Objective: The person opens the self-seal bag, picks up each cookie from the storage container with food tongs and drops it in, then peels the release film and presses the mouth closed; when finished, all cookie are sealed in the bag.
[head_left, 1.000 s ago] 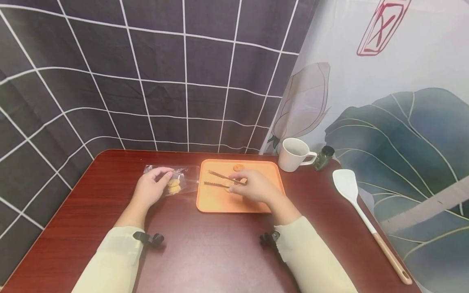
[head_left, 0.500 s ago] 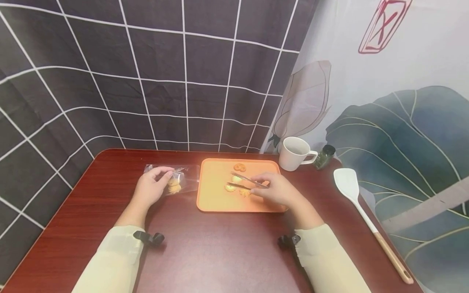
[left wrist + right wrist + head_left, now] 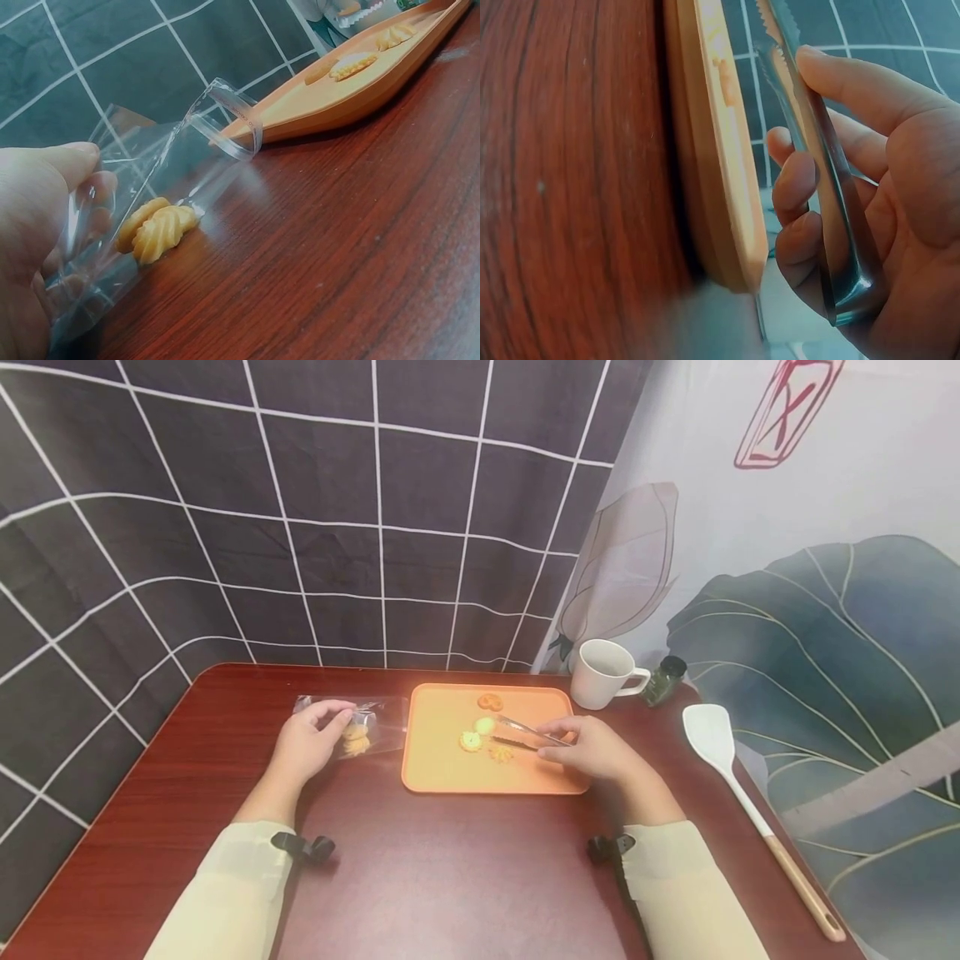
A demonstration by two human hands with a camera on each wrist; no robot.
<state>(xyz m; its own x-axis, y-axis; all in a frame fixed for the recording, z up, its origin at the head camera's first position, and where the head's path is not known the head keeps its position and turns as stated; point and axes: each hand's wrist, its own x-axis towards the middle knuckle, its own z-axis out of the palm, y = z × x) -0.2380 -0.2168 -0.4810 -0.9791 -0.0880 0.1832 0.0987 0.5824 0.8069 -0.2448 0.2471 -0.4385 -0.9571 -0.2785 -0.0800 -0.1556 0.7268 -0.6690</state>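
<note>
My left hand (image 3: 309, 742) pinches the clear plastic bag (image 3: 217, 161), which lies open toward the tray. Inside the bag are ridged golden cookies (image 3: 161, 232). My right hand (image 3: 592, 747) holds metal tongs (image 3: 832, 225) with serrated tips, thumb on one side and fingers curled round the other. Over the right part of the orange tray (image 3: 435, 777) the tongs' tips stand apart with nothing between them. On the tray lie a pretzel-shaped cookie (image 3: 490, 702) at the back, a round pale cookie (image 3: 484, 726), a cookie with a light centre (image 3: 470, 741) and a ridged cookie (image 3: 501, 753).
A white mug (image 3: 600, 675) stands behind the tray's right corner, with a dark-lidded jar (image 3: 664, 681) beside it. Along the right table edge lies a white spatula (image 3: 738, 793) with a wooden handle. A dark checked curtain (image 3: 315, 560) hangs behind the table.
My right hand has drawn the tongs from the tray's left side toward its right, uncovering the cookies in the middle. My left hand keeps its place at the bag.
</note>
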